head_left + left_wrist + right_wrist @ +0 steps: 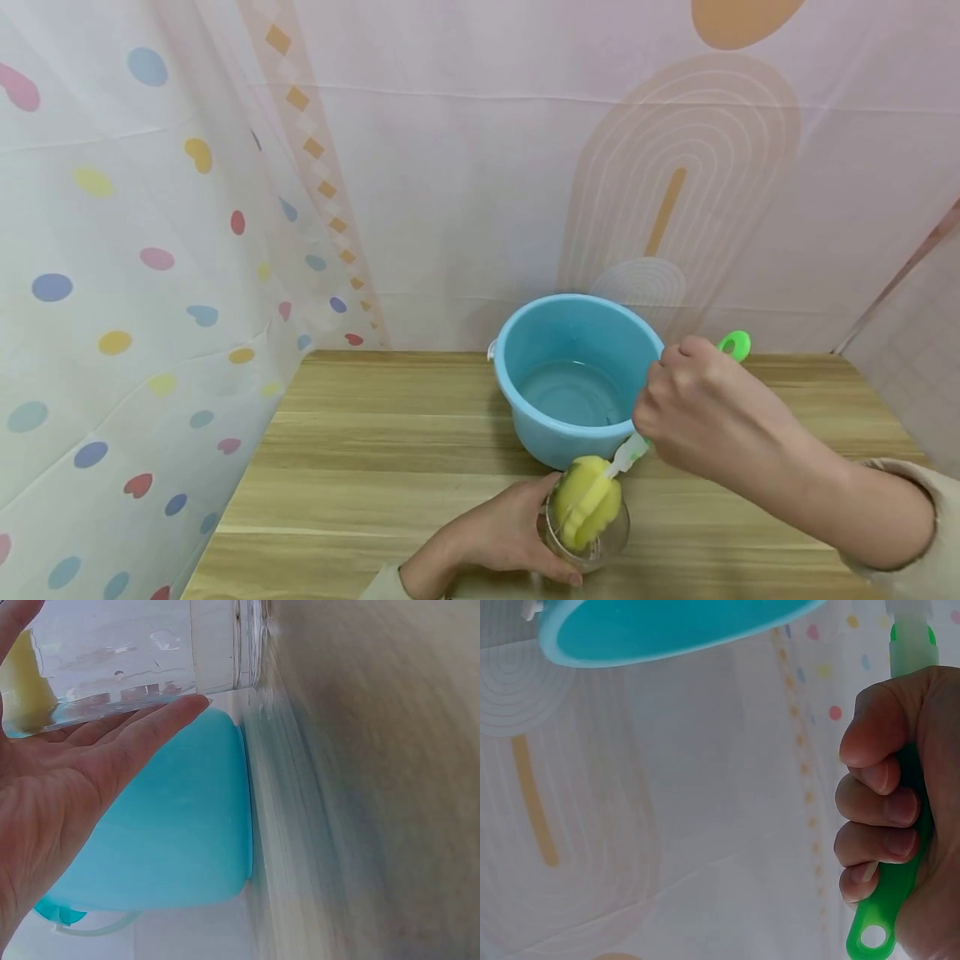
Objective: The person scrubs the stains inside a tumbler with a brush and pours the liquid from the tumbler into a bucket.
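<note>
My right hand (712, 408) grips the green handle (900, 881) of a sponge bottle brush, fingers wrapped round it in the right wrist view. The brush slants down to its yellow sponge head (588, 500), which is partly inside the mouth of a clear glass (613, 542). Around the side of this glass my left hand (506, 525) curls, thumb in front and fingers behind. Seen from the left wrist, the glass (150, 645) stands with its base on or just over the table, and the sponge shows through its wall near the top.
Just behind the glass stands a light blue bucket (543, 442) with some water in the bottom and a pale handle at its side. The wood-grain table (360, 467) ends at a patterned curtain (465, 208). Another spotted curtain (172, 333) hangs at the left.
</note>
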Tool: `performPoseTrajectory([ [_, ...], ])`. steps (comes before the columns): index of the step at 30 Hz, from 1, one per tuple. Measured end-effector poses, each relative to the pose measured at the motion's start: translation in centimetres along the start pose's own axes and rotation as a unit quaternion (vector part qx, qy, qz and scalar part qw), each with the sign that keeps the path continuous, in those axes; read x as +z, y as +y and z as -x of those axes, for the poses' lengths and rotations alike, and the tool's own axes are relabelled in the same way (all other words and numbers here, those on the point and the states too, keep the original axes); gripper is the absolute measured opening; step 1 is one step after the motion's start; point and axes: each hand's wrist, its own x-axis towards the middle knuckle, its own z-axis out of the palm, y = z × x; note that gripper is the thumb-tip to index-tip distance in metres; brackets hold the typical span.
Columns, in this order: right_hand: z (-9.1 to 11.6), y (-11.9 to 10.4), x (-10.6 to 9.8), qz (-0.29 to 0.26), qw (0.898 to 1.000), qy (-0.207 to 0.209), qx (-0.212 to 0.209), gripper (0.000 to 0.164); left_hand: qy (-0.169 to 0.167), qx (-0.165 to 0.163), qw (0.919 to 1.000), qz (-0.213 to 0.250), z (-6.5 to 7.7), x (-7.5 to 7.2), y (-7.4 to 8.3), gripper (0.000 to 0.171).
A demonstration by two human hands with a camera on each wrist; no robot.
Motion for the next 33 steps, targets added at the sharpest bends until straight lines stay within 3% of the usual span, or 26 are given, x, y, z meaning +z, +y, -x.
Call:
performPoseTrajectory([
  [10, 1.7, 0.4, 1.2, -0.057, 0.998, 0.002, 0.022, 0.033, 0.0, 0.013, 0.9999, -0.007, -0.1, 0.0, -0.1, 0.087],
  [18, 2.8, 0.5, 1.5, -0.054, 0.998, 0.013, 0.028, 0.031, 0.012, 0.01, 0.9993, -0.033, 0.0, 0.1, -0.1, 0.09],
  [28, 3.7, 0.4, 0.3, -0.078, 0.996, 0.018, 0.026, 0.032, 0.01, -0.034, 0.9988, -0.034, 0.0, 0.0, -0.1, 0.087],
  [33, 4.1, 0.4, -0.3, -0.078, 0.997, 0.015, 0.023, 0.032, 0.009, -0.04, 0.9988, -0.027, 0.1, -0.1, 0.0, 0.085],
])
